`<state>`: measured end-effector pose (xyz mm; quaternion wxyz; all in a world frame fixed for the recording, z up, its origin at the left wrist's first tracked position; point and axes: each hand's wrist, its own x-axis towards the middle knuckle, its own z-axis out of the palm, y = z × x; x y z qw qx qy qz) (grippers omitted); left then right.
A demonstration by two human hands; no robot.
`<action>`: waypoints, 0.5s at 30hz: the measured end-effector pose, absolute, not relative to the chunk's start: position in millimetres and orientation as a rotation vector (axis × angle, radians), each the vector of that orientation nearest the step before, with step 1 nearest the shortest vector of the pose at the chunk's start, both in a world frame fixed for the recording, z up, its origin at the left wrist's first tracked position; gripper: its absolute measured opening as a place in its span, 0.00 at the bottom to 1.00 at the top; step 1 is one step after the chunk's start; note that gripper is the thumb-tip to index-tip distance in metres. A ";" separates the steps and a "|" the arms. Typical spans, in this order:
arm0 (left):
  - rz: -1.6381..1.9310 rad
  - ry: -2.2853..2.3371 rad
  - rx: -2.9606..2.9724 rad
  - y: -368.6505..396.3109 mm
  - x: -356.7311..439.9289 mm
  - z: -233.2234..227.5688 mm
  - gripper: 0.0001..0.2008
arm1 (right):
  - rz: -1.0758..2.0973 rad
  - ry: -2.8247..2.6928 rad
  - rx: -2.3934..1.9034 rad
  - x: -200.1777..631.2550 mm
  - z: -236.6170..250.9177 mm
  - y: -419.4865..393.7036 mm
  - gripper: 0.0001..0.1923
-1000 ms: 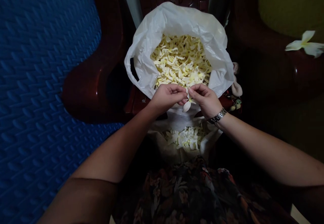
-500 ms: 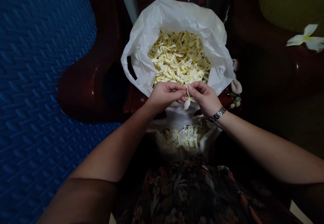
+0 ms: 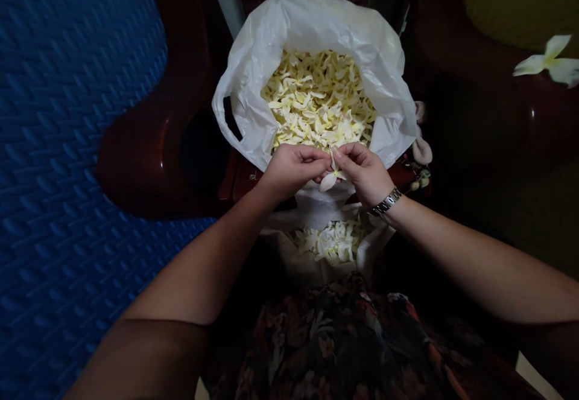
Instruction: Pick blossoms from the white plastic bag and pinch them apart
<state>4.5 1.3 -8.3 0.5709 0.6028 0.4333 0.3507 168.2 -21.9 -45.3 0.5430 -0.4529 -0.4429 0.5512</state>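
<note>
A white flower (image 3: 333, 177) with narrow petals and a yellowish centre is pinched between my two hands. My left hand (image 3: 298, 168) is closed, its thumb and fingertips meeting at the flower's left side. From the right, my right hand (image 3: 364, 168), with a metal watch band at the wrist, pinches the flower's upper part. Just beyond the hands stands a white plastic bag (image 3: 389, 80), wide at the mouth, full of pale yellow-white flowers (image 3: 321, 98). Below the hands, a second white bag (image 3: 294, 261) holds whiter petals (image 3: 337, 242).
The large bag rests on a dark red polished wooden chair (image 3: 233, 183). Another dark wooden armrest (image 3: 136, 165) curves on the left, over blue textured matting (image 3: 49, 207). A larger white flower (image 3: 549, 62) lies on dark wood at the right.
The flower between my fingers has turned slightly, its lower petal now pointing more to the left. Both hands stay almost in place, and the whole view has shifted a little.
</note>
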 end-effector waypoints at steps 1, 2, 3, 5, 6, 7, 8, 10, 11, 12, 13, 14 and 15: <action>0.822 1.018 1.414 1.3 4.7 -8.1 0.05 | 1.306 -1.058 -1.071 168.3 -45.5 -21.7 0.27; 0.823 1.021 1.414 1.2 4.9 -7.6 0.05 | 1.305 -1.062 -1.068 168.2 -45.6 -21.5 0.27; 0.823 1.025 1.414 1.1 5.1 -7.1 0.05 | 1.304 -1.063 -1.065 168.1 -45.7 -21.3 0.27; 0.820 1.037 1.420 0.9 5.6 -6.3 0.05 | 1.307 -1.052 -1.062 167.5 -45.6 -21.1 0.28; 0.819 1.043 1.426 0.9 5.8 -6.1 0.05 | 1.311 -1.043 -1.061 167.2 -45.6 -21.0 0.28; 0.820 1.049 1.432 0.9 6.0 -6.1 0.05 | 1.314 -1.032 -1.060 166.9 -45.6 -20.9 0.28; 0.822 1.054 1.436 0.9 6.2 -6.2 0.05 | 1.314 -1.023 -1.061 166.7 -45.7 -20.9 0.28; 0.831 1.064 1.430 0.9 6.6 -6.7 0.04 | 1.309 -1.021 -1.067 166.6 -46.1 -20.8 0.28; 0.836 1.069 1.418 1.0 6.9 -7.0 0.04 | 1.299 -1.030 -1.072 166.9 -46.3 -20.8 0.28; 0.838 1.074 1.403 1.1 7.2 -7.1 0.04 | 1.286 -1.048 -1.078 167.3 -46.6 -20.8 0.28; 0.836 1.078 1.387 1.1 7.4 -7.1 0.04 | 1.269 -1.072 -1.086 167.7 -46.8 -20.8 0.28; 0.830 1.082 1.372 1.2 7.7 -6.9 0.03 | 1.247 -1.101 -1.095 168.2 -46.9 -20.9 0.28; 0.819 1.084 1.356 1.3 7.9 -6.6 0.02 | 1.218 -1.133 -1.105 168.6 -46.9 -21.0 0.28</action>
